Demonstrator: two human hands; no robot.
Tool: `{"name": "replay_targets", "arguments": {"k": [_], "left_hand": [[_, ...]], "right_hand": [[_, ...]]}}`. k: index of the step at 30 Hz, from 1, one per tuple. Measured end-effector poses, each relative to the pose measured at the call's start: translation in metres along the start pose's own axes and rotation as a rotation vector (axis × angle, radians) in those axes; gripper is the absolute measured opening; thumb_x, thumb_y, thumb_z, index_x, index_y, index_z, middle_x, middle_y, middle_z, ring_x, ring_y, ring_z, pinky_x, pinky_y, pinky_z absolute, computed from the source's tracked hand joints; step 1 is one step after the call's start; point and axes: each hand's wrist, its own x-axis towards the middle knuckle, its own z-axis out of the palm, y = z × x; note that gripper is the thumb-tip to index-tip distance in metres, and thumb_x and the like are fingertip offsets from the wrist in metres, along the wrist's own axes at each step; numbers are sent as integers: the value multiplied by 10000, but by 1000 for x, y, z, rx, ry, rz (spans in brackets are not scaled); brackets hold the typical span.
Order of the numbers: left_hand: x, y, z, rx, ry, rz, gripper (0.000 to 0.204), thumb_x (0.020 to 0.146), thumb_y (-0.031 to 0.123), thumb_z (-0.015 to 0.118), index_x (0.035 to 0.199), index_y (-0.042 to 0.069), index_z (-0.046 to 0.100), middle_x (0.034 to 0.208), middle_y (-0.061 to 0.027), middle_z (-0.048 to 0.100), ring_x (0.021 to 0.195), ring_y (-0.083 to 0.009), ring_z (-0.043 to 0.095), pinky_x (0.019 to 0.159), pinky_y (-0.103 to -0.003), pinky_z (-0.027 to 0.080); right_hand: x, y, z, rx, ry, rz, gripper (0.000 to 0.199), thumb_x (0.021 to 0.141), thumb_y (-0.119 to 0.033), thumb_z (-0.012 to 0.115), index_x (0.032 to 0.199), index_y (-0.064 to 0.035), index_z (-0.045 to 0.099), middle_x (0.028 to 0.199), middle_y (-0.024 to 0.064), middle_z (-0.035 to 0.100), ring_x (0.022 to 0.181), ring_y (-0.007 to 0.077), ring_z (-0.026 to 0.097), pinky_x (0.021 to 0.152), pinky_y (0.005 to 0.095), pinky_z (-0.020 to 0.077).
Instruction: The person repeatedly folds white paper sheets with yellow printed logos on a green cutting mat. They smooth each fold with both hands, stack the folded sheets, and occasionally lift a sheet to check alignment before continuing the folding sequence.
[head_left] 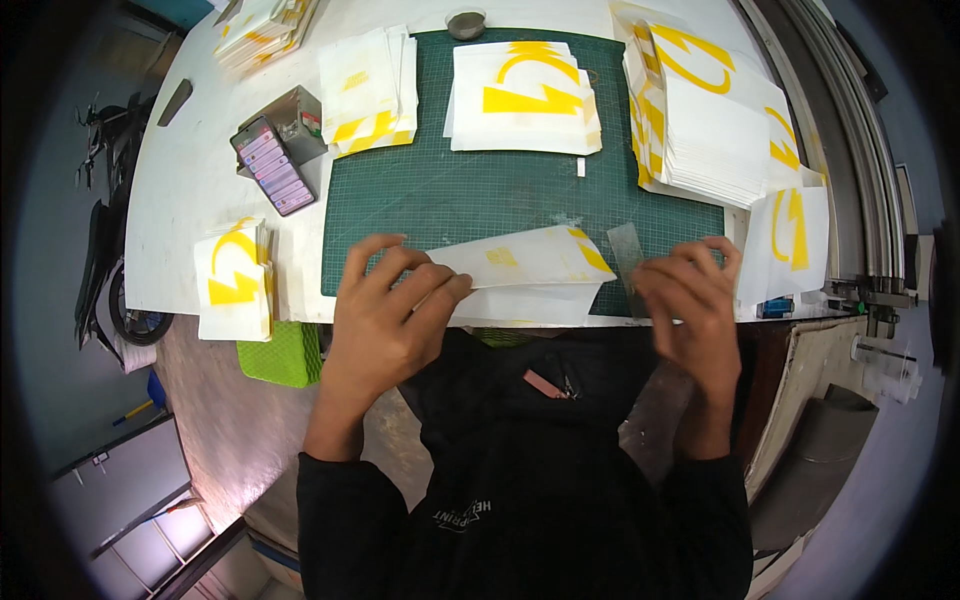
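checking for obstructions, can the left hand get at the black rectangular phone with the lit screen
Probably yes: nothing visible stands between the left hand and the phone, though that hand holds a thin white sheet with yellow print.

Setting: a print workshop. I note a green gridded cutting mat (pixel 400 200) on a white worktable (pixel 175 220), stacks of yellow-printed white sheets (pixel 705 130) on and beside it; long metal rails (pixel 868 150) at right, possibly machinery, poorly seen.
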Motion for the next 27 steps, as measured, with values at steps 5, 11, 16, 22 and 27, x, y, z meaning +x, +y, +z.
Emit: {"name": "replay_targets", "arguments": {"k": [5, 11, 16, 22, 27], "left_hand": [[11, 9, 7, -73, -13, 26, 294, 708, 32, 775, 996, 90, 770, 952, -19, 689, 926, -222, 656, 975, -492, 507], [6, -8, -11, -145, -68, -33, 301, 701, -3, 777, 994, 64, 762, 941, -29, 691, 907, -254, 656, 964, -458, 504], [-29, -44, -14, -387, 111, -374, 175, 863, 48, 727, 1034, 15, 743, 994, -118, 716, 962, -266, 664, 979, -423, 487], [-20, -48, 63, -1041, 427, -762, 555, 1110, 407, 492, 1458, -24, 528, 1355, -218, 645, 1289, -267, 584, 1100, -411, 438], [-38, -38, 95, -1722, 299, -988, 580, 1105, 340, 559, 1470, -91, 431, 1037, -146, 755, 861, -185, 753, 730, -322, 636]], "right_hand": [[30, -41, 22, 163, 141, -34, 290, 770, -100, 839, 1047, -98, 755, 1137, 10, 690, 1031, 239, 642, 1046, 582, 377], [28, -24, 23, 131, 94, -135, 265, 755, -71, 838, 1003, -99, 747, 1059, 3, 707, 999, 232, 637, 1021, 571, 403], [18, -8, 14, 372, 120, 52, 149, 846, -25, 802, 990, -51, 775, 873, 90, 747, 818, 259, 699, 912, 441, 510], [34, -26, 33, 985, 192, 573, 165, 1001, -83, 732, 1085, 59, 741, 914, 118, 780, 779, 101, 694, 664, 241, 524], [25, 5, 102, 1075, 155, 801, 212, 1013, -114, 731, 1095, 81, 724, 898, 92, 783, 740, 67, 676, 669, 233, 533]]}}
